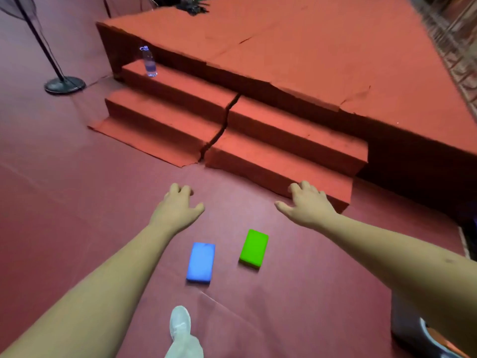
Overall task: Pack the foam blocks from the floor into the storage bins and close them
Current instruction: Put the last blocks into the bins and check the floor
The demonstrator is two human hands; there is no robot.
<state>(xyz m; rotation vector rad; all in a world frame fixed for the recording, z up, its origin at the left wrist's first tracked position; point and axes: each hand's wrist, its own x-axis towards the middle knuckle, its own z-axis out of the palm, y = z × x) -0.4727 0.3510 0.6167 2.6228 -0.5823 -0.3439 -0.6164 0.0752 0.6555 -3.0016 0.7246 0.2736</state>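
1. Both bare arms reach forward and down over the dark red carpeted floor (77,202). This looks like the approach to a pick-up, with one hand for each block
2. The left hand (178,205) hangs with its fingers loosely bent and thumb spread out, holding nothing. The right hand (307,205) is the same: fingers relaxed and a little apart, thumb out, empty
3. The flat blue rectangular foam block (200,262) lies on the floor between the forearms, nearer the left arm. The flat bright green rectangular foam block (254,248) lies just beside it on the right, apart from it and tilted slightly
4. Both blocks have rounded corners and smooth, matt faces, and neither is touched
5. No storage bin is plainly in view. A dark object (405,321) at the lower right is cut off, and I cannot tell what it is
6. Orange-red carpeted steps (258,140) rise beyond the hands, with a clear plastic bottle (149,62) on the top one
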